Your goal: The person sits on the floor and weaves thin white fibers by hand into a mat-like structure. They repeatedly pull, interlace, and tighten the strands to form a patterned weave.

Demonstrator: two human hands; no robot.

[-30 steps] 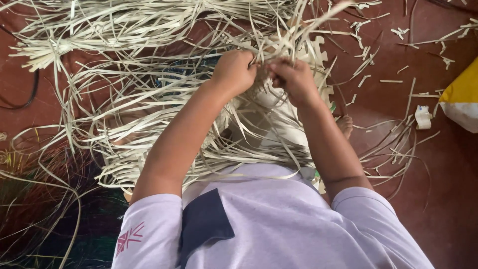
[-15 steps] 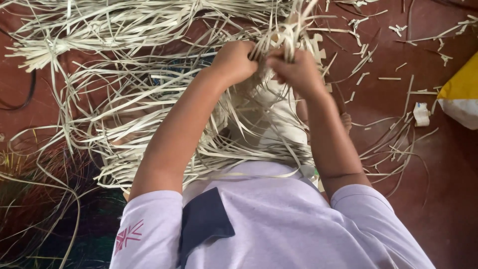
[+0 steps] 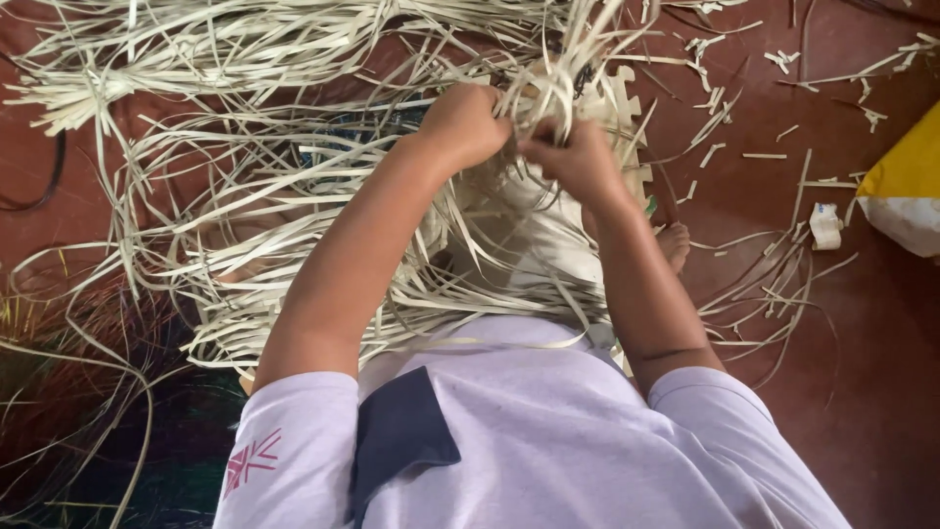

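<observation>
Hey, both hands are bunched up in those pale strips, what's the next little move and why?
Probably draw the pinched strips snug toward the body. Both the left hand and right hand grip them just above the woven piece, and the loose ends fan upward, so the crossing looks untightened.

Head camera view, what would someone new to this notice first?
First, the tangle of pale flat straw-like strips spread over the reddish-brown floor, filling the upper left and centre. Next, the left hand and right hand, close together at top centre, both gripping a bunch of those strips. At the right edge lies a yellow and white bag.
</observation>
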